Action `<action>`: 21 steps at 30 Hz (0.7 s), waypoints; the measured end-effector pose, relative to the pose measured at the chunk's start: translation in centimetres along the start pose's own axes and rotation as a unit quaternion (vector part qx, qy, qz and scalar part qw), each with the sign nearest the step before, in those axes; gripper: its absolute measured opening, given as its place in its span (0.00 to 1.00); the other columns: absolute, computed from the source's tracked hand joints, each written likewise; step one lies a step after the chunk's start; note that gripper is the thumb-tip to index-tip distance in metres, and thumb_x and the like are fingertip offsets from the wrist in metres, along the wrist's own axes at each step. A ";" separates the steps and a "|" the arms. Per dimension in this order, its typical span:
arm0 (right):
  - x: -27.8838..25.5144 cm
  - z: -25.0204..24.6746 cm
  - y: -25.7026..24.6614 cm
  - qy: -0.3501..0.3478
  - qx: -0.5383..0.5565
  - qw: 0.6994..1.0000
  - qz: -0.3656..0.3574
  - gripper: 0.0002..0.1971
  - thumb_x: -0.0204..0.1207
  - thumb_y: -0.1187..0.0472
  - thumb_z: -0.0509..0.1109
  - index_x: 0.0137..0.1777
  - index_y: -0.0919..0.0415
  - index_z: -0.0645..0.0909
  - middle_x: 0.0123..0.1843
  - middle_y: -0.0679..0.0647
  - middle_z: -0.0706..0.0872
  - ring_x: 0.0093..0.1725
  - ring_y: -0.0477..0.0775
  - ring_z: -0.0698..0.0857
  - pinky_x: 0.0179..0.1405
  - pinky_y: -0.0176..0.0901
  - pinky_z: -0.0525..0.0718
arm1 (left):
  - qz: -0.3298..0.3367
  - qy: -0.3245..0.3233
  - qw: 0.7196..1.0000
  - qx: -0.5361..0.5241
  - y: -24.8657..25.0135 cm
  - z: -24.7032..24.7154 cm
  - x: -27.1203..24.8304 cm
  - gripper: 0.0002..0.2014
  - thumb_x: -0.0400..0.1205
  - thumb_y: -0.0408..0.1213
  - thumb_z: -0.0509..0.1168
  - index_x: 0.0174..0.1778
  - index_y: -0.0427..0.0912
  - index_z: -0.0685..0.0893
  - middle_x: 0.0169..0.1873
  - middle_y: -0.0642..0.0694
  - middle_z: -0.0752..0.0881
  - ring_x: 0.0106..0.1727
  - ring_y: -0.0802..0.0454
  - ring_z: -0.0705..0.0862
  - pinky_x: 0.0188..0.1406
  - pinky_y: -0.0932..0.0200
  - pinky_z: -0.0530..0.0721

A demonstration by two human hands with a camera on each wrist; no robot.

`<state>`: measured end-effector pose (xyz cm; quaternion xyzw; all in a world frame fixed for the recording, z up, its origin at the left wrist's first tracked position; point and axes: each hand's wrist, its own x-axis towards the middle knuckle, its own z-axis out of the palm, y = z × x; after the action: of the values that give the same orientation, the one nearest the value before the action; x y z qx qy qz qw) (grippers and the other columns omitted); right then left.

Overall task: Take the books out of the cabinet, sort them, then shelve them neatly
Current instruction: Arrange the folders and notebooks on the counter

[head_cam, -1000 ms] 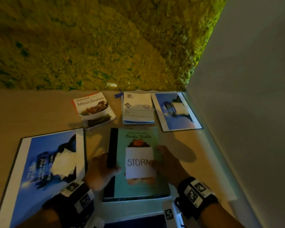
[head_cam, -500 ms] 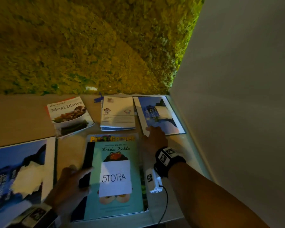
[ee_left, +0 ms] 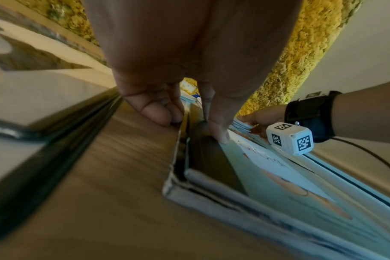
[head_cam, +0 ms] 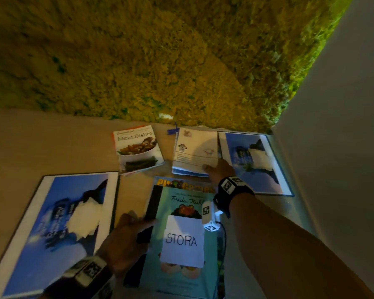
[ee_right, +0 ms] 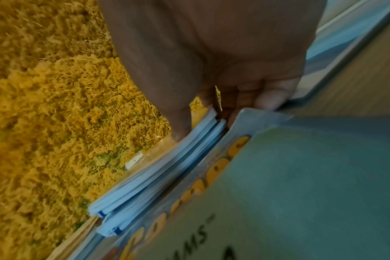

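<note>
Wood surface [head_cam: 30,147]: teal Frida Kahlo book [head_cam: 177,281], black spine [head_cam: 153,201], STORA note [head_cam: 181,242].

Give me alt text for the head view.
A person's right hand pinches a stack of white booklets on a wooden surface while the left hand grips the spine edge of a teal Frida Kahlo book. A Meat Dishes cookbook and two blue-covered books lie around them.
</note>
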<state>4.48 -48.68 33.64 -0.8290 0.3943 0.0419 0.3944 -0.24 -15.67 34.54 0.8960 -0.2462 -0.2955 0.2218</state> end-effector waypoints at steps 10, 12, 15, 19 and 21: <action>-0.7 -0.3 0.1 0.064 -0.035 0.997 0.001 0.34 0.82 0.43 0.71 0.80 0.63 0.70 0.79 0.68 0.73 0.74 0.74 0.78 0.69 0.57 0.81 | -0.005 0.018 1.000 -0.022 -1.1 0.5 0.4 0.34 0.80 0.44 0.73 0.81 0.66 0.68 0.61 0.51 0.64 0.70 0.44 0.73 0.77 0.57 0.74; -2.1 0.2 -1.0 0.116 -0.058 0.990 -0.061 0.30 0.82 0.47 0.73 0.80 0.60 0.73 0.78 0.68 0.73 0.75 0.73 0.77 0.72 0.62 0.80 | 0.000 0.014 0.999 -0.046 -1.3 0.5 0.2 0.34 0.79 0.45 0.74 0.80 0.66 0.68 0.60 0.50 0.65 0.67 0.46 0.72 0.76 0.54 0.74; -4.3 2.9 -4.4 0.062 -0.049 0.980 -0.180 0.23 0.84 0.55 0.70 0.77 0.60 0.77 0.72 0.66 0.83 0.71 0.69 0.82 0.66 0.55 0.81 | -0.006 0.014 0.997 -0.070 -1.4 0.2 -0.2 0.32 0.79 0.50 0.72 0.80 0.65 0.70 0.62 0.50 0.66 0.67 0.46 0.72 0.71 0.51 0.78; -5.0 7.3 -10.6 -0.004 -0.090 0.977 -0.194 0.22 0.85 0.51 0.68 0.72 0.64 0.76 0.70 0.66 0.84 0.68 0.68 0.83 0.51 0.45 0.71 | 0.040 0.008 0.996 -0.079 -2.0 -0.5 -1.5 0.27 0.83 0.49 0.68 0.79 0.60 0.70 0.65 0.53 0.68 0.63 0.55 0.73 0.53 0.74 0.74; -4.2 9.0 -12.8 -0.023 -0.102 0.980 -0.172 0.27 0.84 0.48 0.70 0.75 0.64 0.72 0.74 0.66 0.81 0.72 0.68 0.81 0.57 0.51 0.78 | 0.054 0.006 0.993 -0.102 -2.9 -0.3 -2.0 0.26 0.83 0.48 0.69 0.77 0.63 0.71 0.64 0.61 0.68 0.62 0.61 0.73 0.52 0.77 0.74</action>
<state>12.55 -35.05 37.07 -0.9190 0.2303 0.0325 0.3184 -0.54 -12.20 34.00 0.8562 -0.2613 -0.3012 0.3286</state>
